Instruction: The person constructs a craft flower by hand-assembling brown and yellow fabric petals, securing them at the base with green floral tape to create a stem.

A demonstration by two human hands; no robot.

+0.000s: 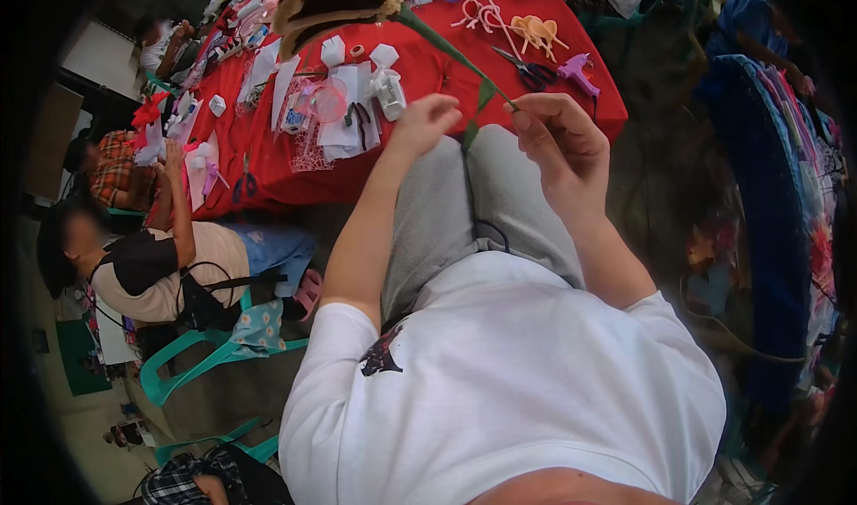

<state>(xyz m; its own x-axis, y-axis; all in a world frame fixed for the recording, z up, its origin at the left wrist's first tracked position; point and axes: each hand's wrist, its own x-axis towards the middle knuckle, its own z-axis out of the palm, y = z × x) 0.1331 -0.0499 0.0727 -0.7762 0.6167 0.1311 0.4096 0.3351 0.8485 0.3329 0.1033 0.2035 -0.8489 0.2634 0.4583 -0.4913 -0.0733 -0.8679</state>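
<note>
My right hand (566,150) pinches the lower end of a green-wrapped flower stem (445,51) between thumb and fingertips. The stem slants up and left to a large artificial flower (341,6) with dark petals and cream edges, cut off by the top of the view. A green strip or leaf (485,94) hangs from the stem near my fingers. My left hand (426,123) is raised to the left of the stem, its fingers loosely bent and nothing visible in them. Both hands are above my lap at the edge of the red-covered table.
On the red tablecloth (408,33) lie black-handled scissors (532,73), a purple glue gun (579,74), peach pipe cleaners (535,33), white paper (345,120) and pink mesh (311,150). A person (167,264) sits at the left near a teal chair (181,357). A blue-draped table (756,203) stands right.
</note>
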